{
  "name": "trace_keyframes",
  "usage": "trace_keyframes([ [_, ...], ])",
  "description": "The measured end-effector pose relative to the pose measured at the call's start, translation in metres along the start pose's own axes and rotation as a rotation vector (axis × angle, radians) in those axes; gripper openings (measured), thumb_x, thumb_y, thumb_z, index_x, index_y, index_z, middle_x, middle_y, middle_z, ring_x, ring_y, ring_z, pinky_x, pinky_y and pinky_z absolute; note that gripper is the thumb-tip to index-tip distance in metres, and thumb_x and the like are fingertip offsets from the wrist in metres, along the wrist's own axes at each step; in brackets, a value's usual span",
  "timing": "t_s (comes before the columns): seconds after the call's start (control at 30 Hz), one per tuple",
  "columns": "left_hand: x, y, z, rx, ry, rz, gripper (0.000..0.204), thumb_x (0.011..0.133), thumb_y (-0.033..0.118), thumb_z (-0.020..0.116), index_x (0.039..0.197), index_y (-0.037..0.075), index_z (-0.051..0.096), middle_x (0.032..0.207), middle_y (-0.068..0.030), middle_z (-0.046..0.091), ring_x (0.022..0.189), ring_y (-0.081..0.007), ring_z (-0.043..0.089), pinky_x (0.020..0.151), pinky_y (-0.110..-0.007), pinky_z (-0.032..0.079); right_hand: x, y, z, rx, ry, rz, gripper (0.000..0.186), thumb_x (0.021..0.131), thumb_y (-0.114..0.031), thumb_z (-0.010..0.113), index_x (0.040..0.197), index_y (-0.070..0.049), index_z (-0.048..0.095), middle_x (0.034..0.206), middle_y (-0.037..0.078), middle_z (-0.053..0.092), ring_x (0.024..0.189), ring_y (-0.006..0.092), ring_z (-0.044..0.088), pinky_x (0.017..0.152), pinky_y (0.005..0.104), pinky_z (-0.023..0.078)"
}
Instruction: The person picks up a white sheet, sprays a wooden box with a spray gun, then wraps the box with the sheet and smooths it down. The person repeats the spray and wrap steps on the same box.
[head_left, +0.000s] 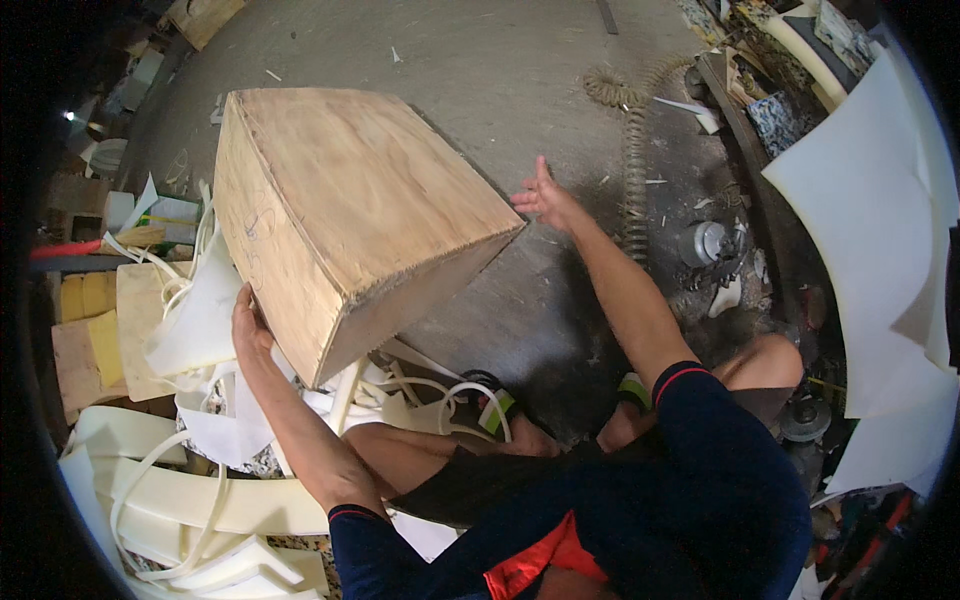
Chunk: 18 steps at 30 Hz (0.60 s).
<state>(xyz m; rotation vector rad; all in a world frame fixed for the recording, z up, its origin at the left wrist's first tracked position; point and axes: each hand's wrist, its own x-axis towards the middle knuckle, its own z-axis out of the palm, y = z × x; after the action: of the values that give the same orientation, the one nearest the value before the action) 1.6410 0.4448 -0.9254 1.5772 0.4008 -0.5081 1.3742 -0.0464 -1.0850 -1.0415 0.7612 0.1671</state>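
Note:
A large box of pale plywood (375,185) fills the upper left-centre, tilted, with its rough stapled edges facing me. My left hand (251,325) presses against its lower left side, the thumb and fingertips along the panel and part of the fingers hidden. Close to the box's right corner, my right hand (547,197) is held with its fingers spread and thumb up, holding nothing. A narrow gap seems to lie between those fingertips and the wood. Faint pencil marks show on the box's left panel.
Cream foam strips and offcuts (225,500) heap up at my left. A coiled air hose (635,185) runs over the grey floor (480,60) beyond my right arm. Large white foam sheets (860,220) stand at the right, near a round metal part (708,242).

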Motion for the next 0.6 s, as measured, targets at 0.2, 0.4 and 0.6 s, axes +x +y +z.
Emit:
trace_keyframes([
  [0.2,-0.008,-0.005,0.023,-0.087,0.088,-0.050,0.082,0.097,0.064,0.036,0.147,-0.001,0.034,0.146,-0.0238,0.042,0.131,-0.0351,0.047,0.105,-0.046,0.043,0.033,0.010,0.014,0.187,-0.083,0.001,0.126,0.076,-0.093,0.013,0.151,0.009,0.009,0.133,0.031,0.053,0.127,0.0347,0.051,0.112,0.0543,0.024],
  [0.4,-0.020,-0.024,0.026,-0.175,-0.070,-0.012,0.088,0.096,0.069,0.028,0.149,-0.001,0.030,0.150,-0.0220,0.038,0.135,-0.0354,0.043,0.111,-0.046,0.038,0.008,0.002,0.003,0.157,0.049,-0.215,0.127,0.078,-0.091,0.020,0.149,0.013,0.011,0.116,0.032,0.062,0.095,0.0293,0.065,0.090,0.0372,0.049],
  [0.6,0.007,-0.118,0.078,-0.269,-0.229,-0.020,0.089,0.093,0.074,0.030,0.145,0.003,0.038,0.146,-0.0186,0.044,0.129,-0.0334,0.049,0.108,-0.051,0.041,-0.071,-0.032,-0.091,0.000,0.180,-0.269,0.118,0.083,-0.086,0.028,0.151,0.009,0.009,0.094,0.017,0.070,0.088,0.0183,0.064,0.089,0.0339,0.046],
])
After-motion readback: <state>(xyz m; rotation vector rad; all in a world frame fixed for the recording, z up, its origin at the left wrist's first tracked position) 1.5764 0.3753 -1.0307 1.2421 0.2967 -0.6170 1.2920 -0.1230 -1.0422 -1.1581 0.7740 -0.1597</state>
